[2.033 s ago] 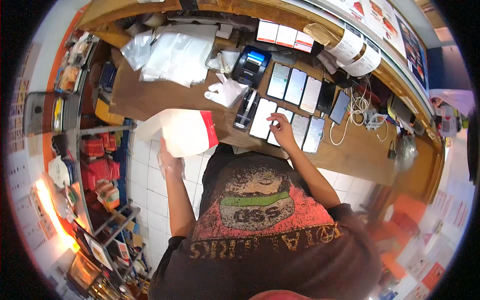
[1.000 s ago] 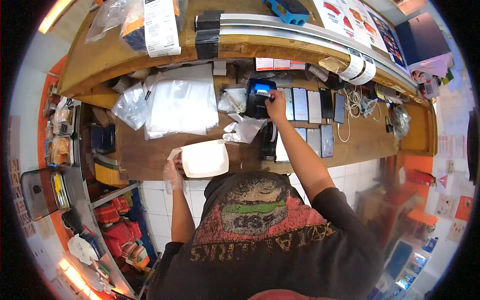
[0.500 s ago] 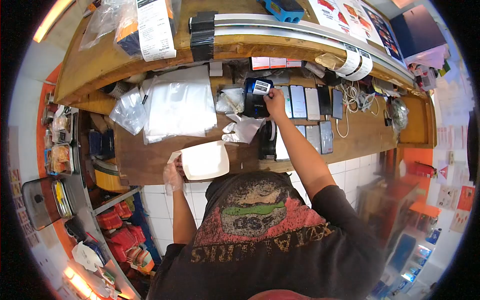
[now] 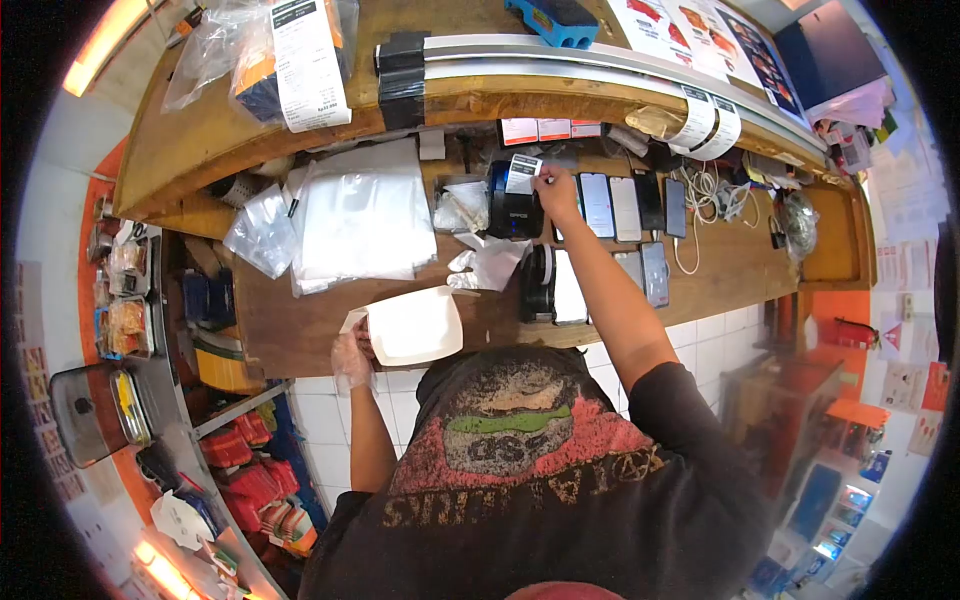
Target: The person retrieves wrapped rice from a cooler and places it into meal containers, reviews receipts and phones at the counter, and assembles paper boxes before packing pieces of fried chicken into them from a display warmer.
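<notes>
In a clear plastic glove, my left hand [image 4: 352, 356] grips the left side of an open white paper food box [image 4: 416, 328], held over the table's front edge. My bare right hand [image 4: 558, 193] is closed on the edge of a printed receipt [image 4: 523, 174], which stands up out of a small black receipt printer [image 4: 514, 214]. Left of the printer lies a bag of white items [image 4: 461, 206]. A crumpled clear plastic glove [image 4: 487, 262] lies just in front. Several phones [image 4: 596, 205] are lined up right of the printer, partly covered by my right forearm.
A stack of clear plastic bags [image 4: 365, 220] lies on the table's left. White cables [image 4: 703, 205] coil at the right. Overhead, a wooden shelf [image 4: 560, 98] with hanging receipts [image 4: 312, 70] overhangs the back. Red packets [image 4: 250, 470] fill a rack at lower left.
More of the receipt now shows above the printer, and my right hand has moved slightly up and to the right with it. The box in my left hand stays nearly in place.
</notes>
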The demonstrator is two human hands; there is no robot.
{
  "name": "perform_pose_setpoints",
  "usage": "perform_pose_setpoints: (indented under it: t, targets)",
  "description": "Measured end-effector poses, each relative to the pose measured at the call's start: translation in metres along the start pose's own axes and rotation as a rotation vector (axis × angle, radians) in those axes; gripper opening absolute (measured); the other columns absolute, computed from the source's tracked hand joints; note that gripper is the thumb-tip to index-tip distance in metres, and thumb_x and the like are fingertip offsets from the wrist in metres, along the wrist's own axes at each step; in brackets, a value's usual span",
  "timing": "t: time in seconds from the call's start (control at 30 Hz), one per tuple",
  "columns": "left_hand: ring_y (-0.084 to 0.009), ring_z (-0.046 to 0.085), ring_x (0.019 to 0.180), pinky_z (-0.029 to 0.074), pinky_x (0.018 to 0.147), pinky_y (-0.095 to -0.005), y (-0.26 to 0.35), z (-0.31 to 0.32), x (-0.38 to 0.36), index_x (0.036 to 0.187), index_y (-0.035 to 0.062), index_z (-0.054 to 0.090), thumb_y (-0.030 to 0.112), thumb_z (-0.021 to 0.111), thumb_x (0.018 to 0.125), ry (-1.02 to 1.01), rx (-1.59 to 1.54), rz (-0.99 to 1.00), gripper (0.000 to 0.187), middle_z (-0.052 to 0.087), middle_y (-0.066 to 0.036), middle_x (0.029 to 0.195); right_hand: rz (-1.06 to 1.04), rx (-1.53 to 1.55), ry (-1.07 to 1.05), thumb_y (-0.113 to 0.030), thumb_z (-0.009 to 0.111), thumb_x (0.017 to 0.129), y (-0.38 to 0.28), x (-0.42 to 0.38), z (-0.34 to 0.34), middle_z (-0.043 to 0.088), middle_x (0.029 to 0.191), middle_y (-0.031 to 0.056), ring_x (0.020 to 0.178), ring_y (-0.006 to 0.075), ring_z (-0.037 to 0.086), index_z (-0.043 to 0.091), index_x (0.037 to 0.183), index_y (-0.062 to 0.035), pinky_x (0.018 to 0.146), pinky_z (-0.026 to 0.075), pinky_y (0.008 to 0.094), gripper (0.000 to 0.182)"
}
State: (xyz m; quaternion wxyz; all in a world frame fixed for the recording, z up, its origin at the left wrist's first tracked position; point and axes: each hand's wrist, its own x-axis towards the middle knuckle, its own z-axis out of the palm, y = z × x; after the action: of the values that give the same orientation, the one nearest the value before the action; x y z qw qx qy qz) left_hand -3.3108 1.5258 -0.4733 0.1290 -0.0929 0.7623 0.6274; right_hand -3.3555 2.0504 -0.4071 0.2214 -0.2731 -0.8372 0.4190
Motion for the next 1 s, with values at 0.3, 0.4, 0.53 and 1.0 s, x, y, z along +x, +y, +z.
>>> perform_pose_setpoints:
  t: [0.3, 0.4, 0.53, 1.0]
  targets:
    - [-0.0050, 0.054, 0.053, 0.042, 0.045, -0.0183, 0.014, 0.002, -0.003, 0.118, 0.0011, 0.068, 0.038, 0.047, 0.101, -0.023, 0.032, -0.004, 0.046, 0.062, 0.001, 0.072, 0.068, 0.030, -0.012, -0.010, 0.074, 0.078, -0.015, 0.005, -0.007, 0.064, 0.088, 0.0136, 0.083, 0.0254, 0.063, 0.068, 0.089, 0.0005, 0.077, 0.050, 0.0357, 0.017]
    - [-0.0051, 0.054, 0.053, 0.042, 0.045, -0.0187, 0.008, 0.001, 0.000, 0.118, 0.0012, 0.067, 0.036, 0.047, 0.102, -0.019, -0.009, -0.027, 0.044, 0.062, 0.000, 0.072, 0.050, 0.010, -0.013, -0.011, 0.074, 0.079, -0.021, 0.007, -0.010, 0.065, 0.088, 0.0132, 0.084, 0.0250, 0.063, 0.068, 0.090, -0.0002, 0.077, 0.049, 0.0354, 0.016]
    - [-0.0058, 0.055, 0.053, 0.042, 0.044, -0.0194, 0.017, 0.004, -0.003, 0.117, 0.0011, 0.068, 0.034, 0.047, 0.102, -0.003, 0.053, -0.022, 0.042, 0.064, -0.001, 0.072, 0.041, 0.032, -0.010, -0.013, 0.074, 0.081, -0.018, 0.011, -0.010, 0.066, 0.089, 0.0107, 0.085, 0.0213, 0.062, 0.067, 0.092, -0.0002, 0.078, 0.049, 0.0330, 0.018]
    - [-0.0073, 0.058, 0.053, 0.043, 0.044, -0.0209, 0.003, -0.002, 0.001, 0.108, 0.0010, 0.070, 0.029, 0.050, 0.100, 0.040, 0.131, -0.058, 0.035, 0.067, -0.003, 0.074, 0.021, 0.170, 0.011, -0.009, 0.071, 0.083, -0.024, 0.022, -0.012, 0.068, 0.084, 0.0092, 0.078, 0.0177, 0.063, 0.067, 0.091, 0.0015, 0.073, 0.050, 0.0315, 0.014]
